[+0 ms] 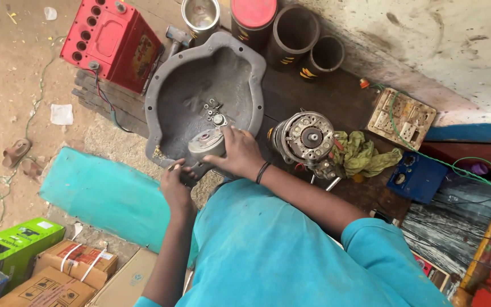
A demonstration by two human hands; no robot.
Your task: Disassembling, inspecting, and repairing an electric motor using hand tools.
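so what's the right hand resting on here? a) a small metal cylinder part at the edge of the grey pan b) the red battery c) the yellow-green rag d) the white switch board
a: the right hand is closed over the small metal cylinder part at the near rim of the grey pan, while the red battery, yellow-green rag and white switch board lie apart from it, untouched.

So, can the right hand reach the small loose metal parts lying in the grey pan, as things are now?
Probably yes. The right hand rests on the round metal part at the rim of the grey pan, and the small loose parts lie just beyond it, with nothing covering them.
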